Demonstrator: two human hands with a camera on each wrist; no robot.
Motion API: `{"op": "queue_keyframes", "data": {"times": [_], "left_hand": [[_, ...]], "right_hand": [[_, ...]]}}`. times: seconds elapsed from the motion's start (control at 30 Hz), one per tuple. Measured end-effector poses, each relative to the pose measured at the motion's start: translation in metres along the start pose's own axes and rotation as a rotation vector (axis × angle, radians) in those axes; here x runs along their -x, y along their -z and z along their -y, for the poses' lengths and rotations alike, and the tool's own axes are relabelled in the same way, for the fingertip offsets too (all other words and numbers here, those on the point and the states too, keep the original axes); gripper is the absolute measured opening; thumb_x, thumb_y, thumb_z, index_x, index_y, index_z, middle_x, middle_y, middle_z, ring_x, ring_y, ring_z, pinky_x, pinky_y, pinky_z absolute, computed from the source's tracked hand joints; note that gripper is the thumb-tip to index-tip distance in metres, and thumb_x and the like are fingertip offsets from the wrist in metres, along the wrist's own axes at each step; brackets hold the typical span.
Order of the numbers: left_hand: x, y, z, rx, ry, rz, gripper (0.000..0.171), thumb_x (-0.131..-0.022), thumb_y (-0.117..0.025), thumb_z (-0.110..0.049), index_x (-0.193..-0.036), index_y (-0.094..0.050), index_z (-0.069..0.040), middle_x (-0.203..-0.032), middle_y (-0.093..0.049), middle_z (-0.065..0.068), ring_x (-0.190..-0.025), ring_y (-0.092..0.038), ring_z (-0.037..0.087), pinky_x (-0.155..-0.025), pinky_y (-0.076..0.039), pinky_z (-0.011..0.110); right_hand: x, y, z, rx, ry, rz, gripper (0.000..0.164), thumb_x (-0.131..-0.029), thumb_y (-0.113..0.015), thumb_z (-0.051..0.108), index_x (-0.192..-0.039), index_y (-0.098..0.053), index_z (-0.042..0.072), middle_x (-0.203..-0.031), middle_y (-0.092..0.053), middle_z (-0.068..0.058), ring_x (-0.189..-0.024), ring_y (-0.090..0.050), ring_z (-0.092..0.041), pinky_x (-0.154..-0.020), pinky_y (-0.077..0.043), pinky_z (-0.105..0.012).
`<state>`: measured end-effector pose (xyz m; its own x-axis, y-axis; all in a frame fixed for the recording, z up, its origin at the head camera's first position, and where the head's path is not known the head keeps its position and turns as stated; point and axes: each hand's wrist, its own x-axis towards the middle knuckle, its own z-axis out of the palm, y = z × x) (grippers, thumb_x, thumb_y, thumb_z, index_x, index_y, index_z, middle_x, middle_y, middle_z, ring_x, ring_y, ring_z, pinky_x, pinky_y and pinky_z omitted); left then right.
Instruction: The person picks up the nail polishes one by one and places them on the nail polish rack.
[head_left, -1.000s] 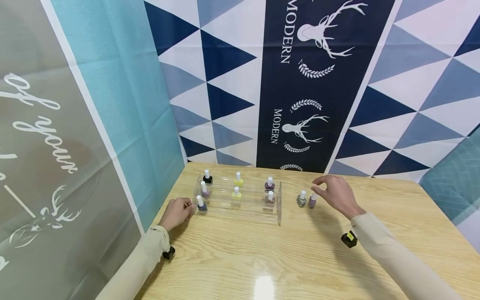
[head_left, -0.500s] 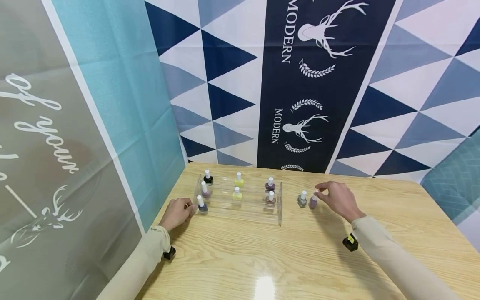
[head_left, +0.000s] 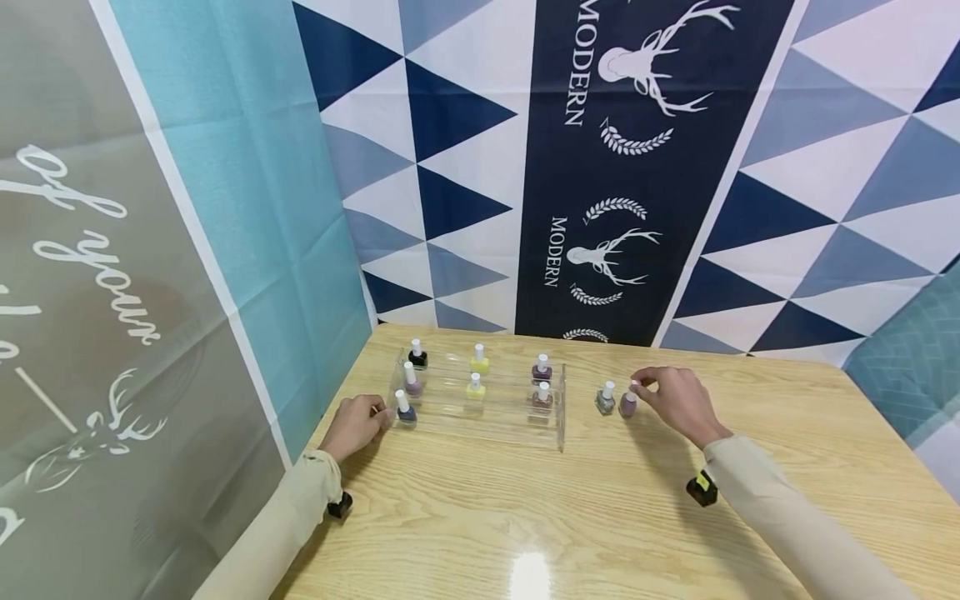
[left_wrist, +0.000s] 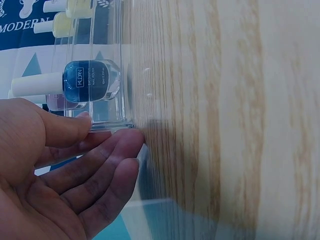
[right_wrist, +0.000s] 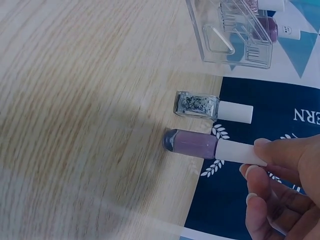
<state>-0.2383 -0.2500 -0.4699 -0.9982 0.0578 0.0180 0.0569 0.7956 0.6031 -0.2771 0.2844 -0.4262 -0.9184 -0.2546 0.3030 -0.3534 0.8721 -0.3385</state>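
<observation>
My right hand (head_left: 678,404) pinches the white cap of a purple nail polish bottle (right_wrist: 195,144) between thumb and fingertips. The bottle stands at the right of the head view, close beside a silver glitter nail polish bottle (right_wrist: 197,106). At the left, my left hand (head_left: 354,427) holds the near left end of a clear stepped display rack (head_left: 480,429), thumb and index finger at its end panel. A dark blue nail polish bottle (left_wrist: 87,81) sits on the lowest step by that hand. A light purple bottle (head_left: 412,387) and a black bottle (head_left: 417,360) stand on the steps behind.
Also on the rack are two yellow bottles (head_left: 476,392), a dark purple bottle (head_left: 542,372) and a brownish bottle (head_left: 542,402). The wooden table (head_left: 525,517) meets a patterned cloth wall (head_left: 465,208) behind and another cloth on the left.
My right hand has come down and slightly right, from just above the purple bottle to a pinch on its cap. The left hand stays at the rack.
</observation>
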Motion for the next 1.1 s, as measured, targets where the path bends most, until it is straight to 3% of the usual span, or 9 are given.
{"op": "queue_keyframes", "data": {"times": [0.3,0.6,1.1], "left_hand": [[0.0,-0.001,0.0,0.001,0.001,0.0,0.026,-0.103,-0.065,-0.018,-0.079,-0.068,-0.01,-0.057,-0.061,0.001,-0.048,-0.051,0.015,-0.049,-0.04,0.03],[0.0,0.0,-0.001,0.006,0.013,0.004,0.026,-0.103,-0.065,-0.018,-0.079,-0.068,-0.01,-0.058,-0.062,0.001,-0.049,-0.052,0.015,-0.05,-0.04,0.031],[0.001,0.0,-0.003,0.005,0.012,0.001,0.026,-0.103,-0.065,-0.018,-0.079,-0.068,-0.008,-0.057,-0.062,0.001,-0.048,-0.051,0.015,-0.049,-0.039,0.03]], "right_hand": [[0.001,0.002,0.002,0.002,0.005,-0.004,0.015,-0.096,-0.074,0.013,-0.102,-0.079,0.001,-0.088,-0.076,-0.013,-0.067,-0.068,-0.024,-0.053,-0.051,-0.04],[0.001,0.005,0.003,-0.003,0.024,-0.017,0.015,-0.096,-0.073,0.013,-0.101,-0.079,-0.001,-0.084,-0.075,-0.014,-0.054,-0.056,-0.011,-0.046,-0.042,-0.032],[0.007,0.013,0.01,0.007,0.021,-0.021,0.015,-0.096,-0.073,0.012,-0.102,-0.079,-0.001,-0.08,-0.074,-0.01,-0.049,-0.048,-0.009,-0.043,-0.037,-0.031]]}}
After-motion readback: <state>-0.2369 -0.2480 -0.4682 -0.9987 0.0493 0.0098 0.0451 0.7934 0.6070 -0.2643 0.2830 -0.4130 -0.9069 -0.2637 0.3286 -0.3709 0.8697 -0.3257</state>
